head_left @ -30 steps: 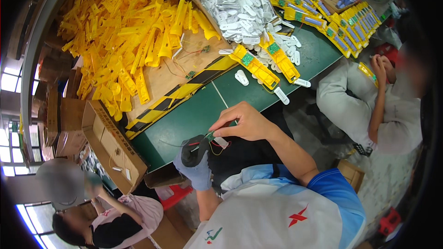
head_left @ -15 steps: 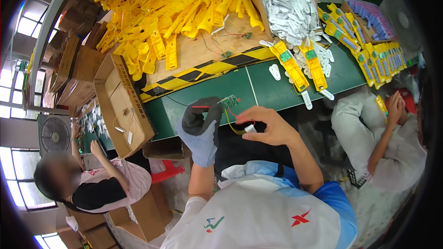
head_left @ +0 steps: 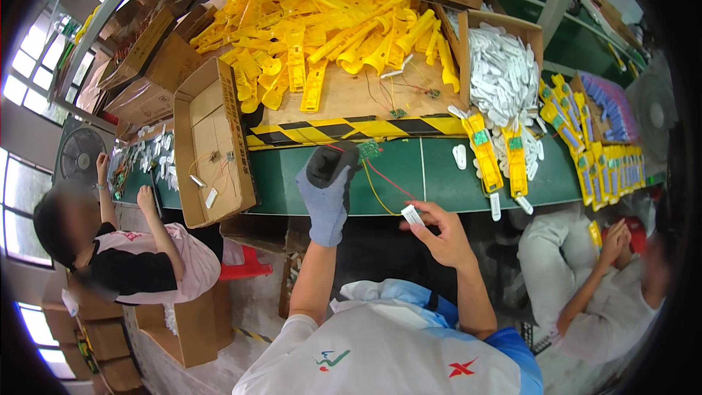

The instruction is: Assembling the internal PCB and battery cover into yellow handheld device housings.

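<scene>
My left hand (head_left: pixel 324 194), in a grey-blue glove with dark fingertips, pinches a small green circuit board (head_left: pixel 371 150) above the front edge of the green bench. From the board a red wire (head_left: pixel 391 180) and a yellow wire (head_left: pixel 376 194) run to a small white rectangular part (head_left: pixel 412 215). That part sits between the thumb and fingers of my bare right hand (head_left: pixel 446 240), lower and to the right of the board. A bit of red shows at the gloved fingers; what it belongs to is hard to make out.
Yellow plastic shells (head_left: pixel 314 22) are heaped behind a black-and-yellow striped edge (head_left: pixel 351 130). A carton of white pieces (head_left: pixel 501 66) and shells with boards (head_left: pixel 484 157) are at right. An open cardboard box (head_left: pixel 212 102) stands left. People sit on both sides.
My right hand has drawn away from the board with the white part, and the wires now stretch longer between my hands. The whole view has shifted, showing more of the bench's far side.
</scene>
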A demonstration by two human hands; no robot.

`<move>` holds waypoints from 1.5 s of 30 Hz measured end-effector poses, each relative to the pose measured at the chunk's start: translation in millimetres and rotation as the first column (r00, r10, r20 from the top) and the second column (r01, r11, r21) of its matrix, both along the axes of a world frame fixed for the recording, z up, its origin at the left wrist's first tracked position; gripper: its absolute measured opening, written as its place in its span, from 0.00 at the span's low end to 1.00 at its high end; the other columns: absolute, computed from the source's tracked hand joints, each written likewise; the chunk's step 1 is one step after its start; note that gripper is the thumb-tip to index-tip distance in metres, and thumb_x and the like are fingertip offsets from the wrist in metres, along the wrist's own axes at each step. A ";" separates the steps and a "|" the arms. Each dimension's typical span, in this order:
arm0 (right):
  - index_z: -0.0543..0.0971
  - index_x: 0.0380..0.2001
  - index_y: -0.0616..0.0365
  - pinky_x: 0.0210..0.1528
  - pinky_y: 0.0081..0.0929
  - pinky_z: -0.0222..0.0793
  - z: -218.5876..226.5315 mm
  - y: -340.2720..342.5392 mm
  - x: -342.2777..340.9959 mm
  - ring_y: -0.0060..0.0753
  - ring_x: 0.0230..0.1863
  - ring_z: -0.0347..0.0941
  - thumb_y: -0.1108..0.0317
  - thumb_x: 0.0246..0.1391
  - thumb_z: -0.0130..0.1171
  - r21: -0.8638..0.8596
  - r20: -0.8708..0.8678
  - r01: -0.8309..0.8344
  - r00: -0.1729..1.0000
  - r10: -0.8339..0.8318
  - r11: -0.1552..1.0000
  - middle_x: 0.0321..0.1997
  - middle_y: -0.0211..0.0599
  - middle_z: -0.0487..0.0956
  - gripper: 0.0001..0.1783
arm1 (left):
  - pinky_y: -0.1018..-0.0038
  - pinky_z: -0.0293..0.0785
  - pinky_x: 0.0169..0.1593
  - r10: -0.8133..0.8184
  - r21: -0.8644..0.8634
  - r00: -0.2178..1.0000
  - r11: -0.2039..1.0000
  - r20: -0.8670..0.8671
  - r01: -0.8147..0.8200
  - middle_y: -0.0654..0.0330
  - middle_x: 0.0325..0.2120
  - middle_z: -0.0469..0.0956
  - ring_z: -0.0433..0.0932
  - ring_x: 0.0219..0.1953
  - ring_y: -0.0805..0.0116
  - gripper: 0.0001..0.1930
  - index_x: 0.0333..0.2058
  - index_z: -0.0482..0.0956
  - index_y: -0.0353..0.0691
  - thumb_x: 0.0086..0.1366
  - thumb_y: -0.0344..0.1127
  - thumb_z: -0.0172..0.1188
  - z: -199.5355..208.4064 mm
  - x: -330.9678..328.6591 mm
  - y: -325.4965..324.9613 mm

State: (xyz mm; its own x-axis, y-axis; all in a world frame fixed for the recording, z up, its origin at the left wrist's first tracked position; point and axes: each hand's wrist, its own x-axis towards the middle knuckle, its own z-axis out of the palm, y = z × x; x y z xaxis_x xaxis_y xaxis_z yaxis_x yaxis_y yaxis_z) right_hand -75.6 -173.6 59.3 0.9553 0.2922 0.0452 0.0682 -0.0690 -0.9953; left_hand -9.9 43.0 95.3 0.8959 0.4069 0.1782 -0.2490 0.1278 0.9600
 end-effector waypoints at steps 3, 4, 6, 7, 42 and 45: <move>0.77 0.50 0.62 0.50 0.29 0.71 17.9 -1.7 11.9 0.38 0.41 0.79 0.73 0.52 0.63 -0.192 0.389 0.365 0.881 -0.271 0.911 0.41 0.43 0.82 0.20 | 0.80 0.71 0.30 -0.059 0.015 0.996 0.998 -0.061 0.060 0.62 0.28 0.79 0.72 0.24 0.79 0.10 0.37 0.79 0.32 0.55 0.19 0.64 0.7 -4.2 -6.4; 0.79 0.48 0.63 0.50 0.30 0.71 25.8 0.5 15.0 0.43 0.46 0.77 0.73 0.49 0.65 -0.168 0.449 0.450 0.827 -0.338 0.877 0.47 0.46 0.80 0.21 | 0.79 0.70 0.29 -0.038 0.198 0.997 0.979 -0.066 0.050 0.62 0.27 0.79 0.73 0.23 0.79 0.09 0.36 0.79 0.33 0.56 0.20 0.64 6.3 -6.2 -10.9; 0.78 0.49 0.63 0.51 0.30 0.71 44.6 10.1 18.0 0.44 0.47 0.77 0.74 0.49 0.65 -0.165 0.485 0.428 0.820 -0.305 0.889 0.48 0.46 0.80 0.21 | 0.74 0.71 0.30 0.020 0.424 1.000 0.905 -0.001 -0.017 0.59 0.26 0.80 0.77 0.23 0.72 0.09 0.35 0.80 0.35 0.55 0.24 0.67 16.6 -14.0 -23.6; 0.78 0.50 0.63 0.51 0.31 0.71 50.7 15.3 21.1 0.44 0.48 0.77 0.74 0.49 0.65 -0.151 0.524 0.407 0.806 -0.276 0.901 0.49 0.47 0.79 0.22 | 0.74 0.71 0.30 0.006 0.417 1.000 0.909 -0.003 -0.004 0.59 0.26 0.80 0.77 0.23 0.72 0.09 0.35 0.80 0.35 0.55 0.24 0.67 15.3 -16.4 -27.1; 0.81 0.43 0.67 0.37 0.16 0.69 18.0 29.0 30.5 0.22 0.34 0.77 0.79 0.55 0.61 0.186 0.092 0.171 0.977 -0.190 0.968 0.35 0.37 0.82 0.11 | 0.75 0.74 0.38 -0.318 0.375 0.937 0.859 -0.146 0.349 0.57 0.34 0.83 0.80 0.32 0.69 0.11 0.40 0.84 0.36 0.56 0.26 0.66 6.6 -40.9 -11.5; 0.80 0.41 0.68 0.36 0.16 0.71 12.8 38.7 28.0 0.22 0.34 0.78 0.79 0.55 0.62 0.350 0.002 0.166 0.984 -0.178 0.922 0.34 0.36 0.82 0.10 | 0.73 0.75 0.39 -0.337 0.468 0.939 0.821 -0.066 0.327 0.56 0.34 0.83 0.81 0.33 0.64 0.12 0.40 0.84 0.36 0.55 0.28 0.66 -1.4 -30.7 -8.8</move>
State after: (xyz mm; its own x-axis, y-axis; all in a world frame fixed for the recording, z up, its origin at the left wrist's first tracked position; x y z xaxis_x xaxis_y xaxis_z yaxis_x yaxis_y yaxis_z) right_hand -47.6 -135.0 72.2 0.9856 0.0842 0.1465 0.1193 0.2670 -0.9563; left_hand -40.6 34.2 93.9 0.9562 -0.0501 0.2885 -0.2916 -0.2539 0.9222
